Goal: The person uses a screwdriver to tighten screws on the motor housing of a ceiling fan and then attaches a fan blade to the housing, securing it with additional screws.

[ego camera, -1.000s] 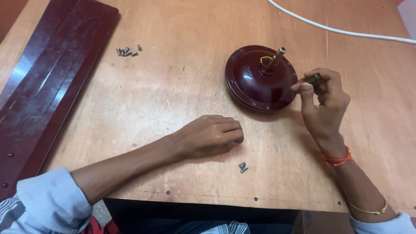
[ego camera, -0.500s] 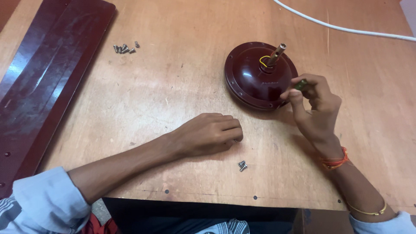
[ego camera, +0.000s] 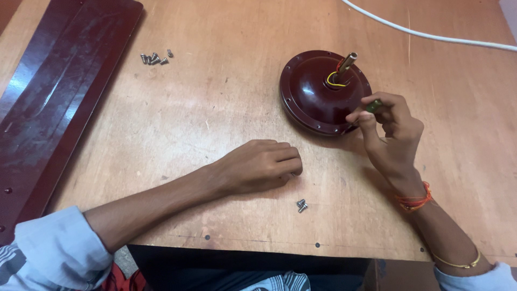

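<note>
My right hand (ego camera: 390, 132) pinched a small greenish tool (ego camera: 374, 105), mostly hidden by fingers, at the near-right rim of the maroon motor housing (ego camera: 318, 91). My left hand (ego camera: 258, 164) rested curled and empty on the table (ego camera: 215, 108), two screws (ego camera: 302, 205) just near of it.

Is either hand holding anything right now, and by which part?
The right hand pinches a small green-handled tool by its handle, beside the motor. The left hand rests curled on the table; nothing visible in it.

A single head-worn camera looks steeply down from close above the wooden table (ego camera: 215, 108). It faces toward twelve o'clock, away from the wearer; the near edge lies at six.
</note>
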